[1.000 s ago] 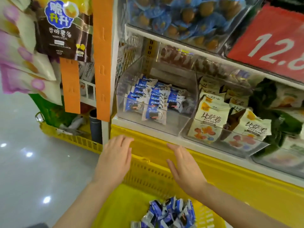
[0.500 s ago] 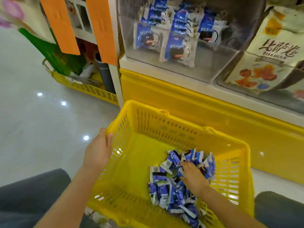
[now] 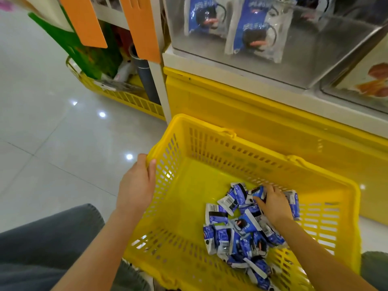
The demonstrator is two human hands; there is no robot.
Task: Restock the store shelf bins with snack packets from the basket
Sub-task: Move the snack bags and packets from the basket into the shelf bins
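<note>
Head view: left hand (image 3: 136, 185) grips the left rim of the yellow basket (image 3: 210, 149); right hand (image 3: 273, 204) clutches blue snack packets (image 3: 237, 238) inside it.

Bare forearms (image 3: 98, 250), dark grey trousers (image 3: 42, 238) at the knees.

Shop aisle, clear shelf bin (image 3: 273, 66) of snack packets (image 3: 254, 30), tiled floor (image 3: 52, 133)

The basket (image 3: 241, 156) is glossy yellow plastic with perforated walls; the snack packets (image 3: 237, 234) heaped inside it are shiny, crinkled film. Above the basket, the shelf bin (image 3: 294, 59) is clear, smooth plastic. Left of the basket, the floor (image 3: 52, 133) is polished, reflective tile
</note>
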